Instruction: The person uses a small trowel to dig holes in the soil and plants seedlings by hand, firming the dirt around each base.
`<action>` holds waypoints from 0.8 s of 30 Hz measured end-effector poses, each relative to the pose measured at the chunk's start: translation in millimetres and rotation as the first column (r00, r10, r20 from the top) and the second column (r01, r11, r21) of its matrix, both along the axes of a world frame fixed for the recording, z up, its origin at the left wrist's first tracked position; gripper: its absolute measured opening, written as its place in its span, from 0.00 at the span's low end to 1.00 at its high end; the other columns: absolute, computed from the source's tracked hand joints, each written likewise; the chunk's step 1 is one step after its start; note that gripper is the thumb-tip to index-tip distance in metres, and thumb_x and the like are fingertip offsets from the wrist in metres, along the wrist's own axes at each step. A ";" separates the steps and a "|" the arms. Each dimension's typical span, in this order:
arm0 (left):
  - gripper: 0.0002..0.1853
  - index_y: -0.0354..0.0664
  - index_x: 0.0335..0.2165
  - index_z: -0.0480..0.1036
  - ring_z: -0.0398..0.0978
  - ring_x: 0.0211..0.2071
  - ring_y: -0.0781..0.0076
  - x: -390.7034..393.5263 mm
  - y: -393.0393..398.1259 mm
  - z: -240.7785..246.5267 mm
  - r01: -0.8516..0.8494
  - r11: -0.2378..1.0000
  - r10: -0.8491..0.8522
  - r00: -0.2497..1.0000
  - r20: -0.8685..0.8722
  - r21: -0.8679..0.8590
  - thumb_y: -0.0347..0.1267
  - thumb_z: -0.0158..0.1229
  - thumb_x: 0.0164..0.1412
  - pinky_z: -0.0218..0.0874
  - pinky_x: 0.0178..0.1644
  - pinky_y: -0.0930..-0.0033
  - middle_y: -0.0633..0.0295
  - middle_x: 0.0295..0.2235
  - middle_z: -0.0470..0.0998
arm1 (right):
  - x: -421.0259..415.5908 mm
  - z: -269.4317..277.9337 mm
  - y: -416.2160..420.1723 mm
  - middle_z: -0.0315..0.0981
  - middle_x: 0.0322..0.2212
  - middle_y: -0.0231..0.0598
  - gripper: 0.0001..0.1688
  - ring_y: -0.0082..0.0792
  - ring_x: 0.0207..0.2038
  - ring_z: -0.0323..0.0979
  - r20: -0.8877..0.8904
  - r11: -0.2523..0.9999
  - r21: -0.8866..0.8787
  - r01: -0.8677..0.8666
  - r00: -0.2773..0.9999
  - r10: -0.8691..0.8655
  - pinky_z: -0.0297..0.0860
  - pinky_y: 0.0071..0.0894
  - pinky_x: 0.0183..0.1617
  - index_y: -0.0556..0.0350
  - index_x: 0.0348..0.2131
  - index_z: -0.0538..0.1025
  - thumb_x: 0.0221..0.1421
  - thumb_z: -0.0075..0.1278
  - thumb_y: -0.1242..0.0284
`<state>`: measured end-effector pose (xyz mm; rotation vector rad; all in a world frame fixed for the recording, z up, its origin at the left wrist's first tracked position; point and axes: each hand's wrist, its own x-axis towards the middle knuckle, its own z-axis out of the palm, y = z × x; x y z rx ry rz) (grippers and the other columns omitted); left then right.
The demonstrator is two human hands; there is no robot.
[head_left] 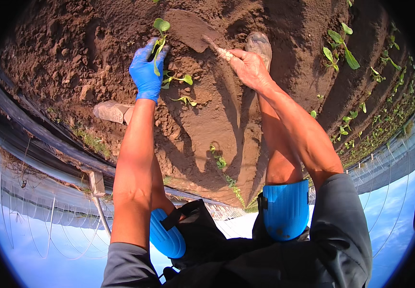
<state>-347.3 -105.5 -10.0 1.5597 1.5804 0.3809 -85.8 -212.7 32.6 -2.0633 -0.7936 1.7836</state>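
My left hand (147, 72), in a soiled blue glove, grips a leafy green seedling (160, 45) between thumb and fingers, just above the loose soil. My right hand (249, 68) is bare and closed around the wrapped handle (224, 54) of a short hand hoe. The hoe's broad, soil-coated blade (191, 30) lies against the ground to the right of the seedling. Below my gloved hand, two more seedlings rest on the soil: one with broad leaves (184, 79) and a smaller, limp one (185, 100).
My muddy shoes stand on either side, the left (110, 111) and right (258, 45). Blue knee pads (286, 212) cover my knees. Planted rows (344, 46) run along the right. A long rail (42, 126) borders the bed at left, near a wooden post (97, 183).
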 end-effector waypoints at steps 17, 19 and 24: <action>0.19 0.40 0.44 0.81 0.78 0.34 0.72 3.9 0.7 -0.2 -0.058 0.997 0.057 0.998 -0.003 -0.054 0.32 0.72 0.51 0.69 0.41 0.71 0.59 0.34 0.81 | 2.4 16.9 3.7 0.71 0.22 0.29 0.24 0.21 0.25 0.66 -0.023 0.998 -0.052 -0.041 0.999 0.040 0.66 0.31 0.31 0.57 0.52 0.77 0.63 0.48 0.61; 0.20 0.41 0.44 0.81 0.79 0.35 0.71 5.2 0.0 2.9 -0.022 0.999 0.020 0.998 -0.066 -0.026 0.32 0.73 0.51 0.69 0.42 0.70 0.59 0.34 0.81 | -0.5 9.6 -2.5 0.70 0.24 0.28 0.24 0.19 0.26 0.64 0.040 0.998 0.017 -0.054 0.998 0.054 0.65 0.29 0.30 0.58 0.51 0.77 0.63 0.48 0.61; 0.38 0.45 0.59 0.69 0.77 0.46 0.77 8.9 5.4 16.6 -0.129 0.983 0.148 0.978 0.144 -0.130 0.27 0.73 0.49 0.69 0.52 0.69 0.55 0.46 0.80 | 2.8 25.5 -7.2 0.68 0.21 0.24 0.19 0.15 0.23 0.62 0.106 1.000 0.012 0.012 0.994 -0.013 0.62 0.22 0.27 0.54 0.50 0.78 0.61 0.49 0.68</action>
